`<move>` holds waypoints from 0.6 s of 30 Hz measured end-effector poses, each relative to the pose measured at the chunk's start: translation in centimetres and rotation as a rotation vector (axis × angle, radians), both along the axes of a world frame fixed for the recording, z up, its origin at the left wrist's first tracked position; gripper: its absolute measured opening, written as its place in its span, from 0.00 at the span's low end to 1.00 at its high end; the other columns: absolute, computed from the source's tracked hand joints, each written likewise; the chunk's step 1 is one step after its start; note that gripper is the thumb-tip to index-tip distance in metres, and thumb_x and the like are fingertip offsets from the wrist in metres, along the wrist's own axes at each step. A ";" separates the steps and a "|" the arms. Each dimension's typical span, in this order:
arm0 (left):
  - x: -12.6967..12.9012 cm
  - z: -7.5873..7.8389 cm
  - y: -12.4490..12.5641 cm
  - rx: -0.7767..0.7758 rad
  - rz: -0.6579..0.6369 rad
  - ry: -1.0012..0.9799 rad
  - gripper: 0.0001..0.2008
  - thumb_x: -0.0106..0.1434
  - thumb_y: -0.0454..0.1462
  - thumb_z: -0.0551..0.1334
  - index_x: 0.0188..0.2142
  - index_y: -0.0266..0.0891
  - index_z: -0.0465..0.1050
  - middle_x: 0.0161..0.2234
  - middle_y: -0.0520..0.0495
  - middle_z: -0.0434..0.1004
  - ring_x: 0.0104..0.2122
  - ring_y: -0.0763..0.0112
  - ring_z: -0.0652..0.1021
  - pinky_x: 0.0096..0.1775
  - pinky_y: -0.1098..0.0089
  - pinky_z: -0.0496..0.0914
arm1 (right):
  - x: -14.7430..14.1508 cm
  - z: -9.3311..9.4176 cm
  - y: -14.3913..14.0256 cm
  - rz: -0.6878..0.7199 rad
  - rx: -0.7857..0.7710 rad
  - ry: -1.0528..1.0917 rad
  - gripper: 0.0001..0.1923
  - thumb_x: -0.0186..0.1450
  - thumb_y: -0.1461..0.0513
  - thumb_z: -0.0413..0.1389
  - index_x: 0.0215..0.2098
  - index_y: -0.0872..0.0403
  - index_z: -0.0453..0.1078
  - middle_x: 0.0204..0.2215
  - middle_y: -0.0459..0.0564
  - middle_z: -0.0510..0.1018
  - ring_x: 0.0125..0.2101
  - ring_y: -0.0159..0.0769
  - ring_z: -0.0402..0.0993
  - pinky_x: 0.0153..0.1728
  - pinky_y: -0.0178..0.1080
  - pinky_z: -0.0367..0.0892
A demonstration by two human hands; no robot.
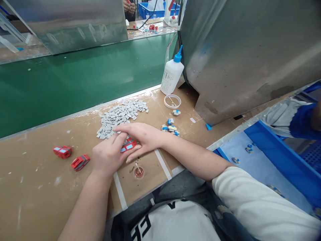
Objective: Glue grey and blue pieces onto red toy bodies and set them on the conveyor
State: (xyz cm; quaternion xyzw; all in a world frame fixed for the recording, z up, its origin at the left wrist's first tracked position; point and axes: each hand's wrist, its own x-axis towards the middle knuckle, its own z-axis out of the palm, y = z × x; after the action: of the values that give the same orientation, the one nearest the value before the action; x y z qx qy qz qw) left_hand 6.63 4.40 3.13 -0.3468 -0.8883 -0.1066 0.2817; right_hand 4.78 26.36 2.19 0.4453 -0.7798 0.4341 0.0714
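Note:
A red toy car (128, 145) with pale blue windows is between my two hands, just above the table. My left hand (108, 153) is closed around its left side, and my right hand (144, 136) covers its top and right side. The hands hide much of the car. Right behind them spreads a heap of small grey flat pieces (117, 115). Two more red toy cars, one farther back (62, 151) and one nearer (80, 162), lie to the left. A small cup of reddish liquid (138, 172) with a stick in it stands in front of my hands.
A white bottle with a blue nozzle (172, 75) stands at the back, beside a tape ring (172, 101). Several small blue-and-white toy parts (171, 128) lie to the right. A blue bin (283, 164) is at far right. Behind runs a green belt (82, 80); a co-worker's hand (129, 7) shows beyond.

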 end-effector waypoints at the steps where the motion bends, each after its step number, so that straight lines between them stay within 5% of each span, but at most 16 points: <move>1: 0.1 0.0 0.1 0.000 -0.036 -0.008 0.26 0.76 0.60 0.59 0.43 0.41 0.82 0.28 0.47 0.81 0.27 0.64 0.79 0.29 0.65 0.61 | 0.1 0.1 0.0 0.003 0.007 0.002 0.49 0.66 0.45 0.71 0.74 0.57 0.58 0.67 0.66 0.75 0.68 0.48 0.74 0.70 0.49 0.69; 8: 0.3 0.2 0.5 0.047 -0.158 -0.057 0.28 0.78 0.60 0.55 0.39 0.41 0.80 0.27 0.47 0.78 0.25 0.67 0.77 0.28 0.66 0.62 | 0.6 0.1 -0.3 -0.015 0.048 0.024 0.41 0.65 0.43 0.69 0.65 0.58 0.67 0.55 0.61 0.85 0.57 0.47 0.84 0.60 0.45 0.76; 18: 0.4 -0.2 0.4 0.071 -0.196 -0.076 0.25 0.79 0.56 0.55 0.42 0.40 0.79 0.27 0.48 0.78 0.24 0.67 0.77 0.28 0.66 0.62 | 0.7 -0.5 -0.5 -0.037 0.003 0.018 0.37 0.66 0.41 0.67 0.62 0.56 0.68 0.50 0.58 0.86 0.52 0.45 0.85 0.56 0.43 0.76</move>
State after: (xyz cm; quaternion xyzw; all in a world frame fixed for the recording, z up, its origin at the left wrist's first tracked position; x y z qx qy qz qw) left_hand 7.06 4.78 2.96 -0.4173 -0.8558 -0.1783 0.2482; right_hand 5.46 25.87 1.66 0.4351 -0.7878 0.4275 0.0859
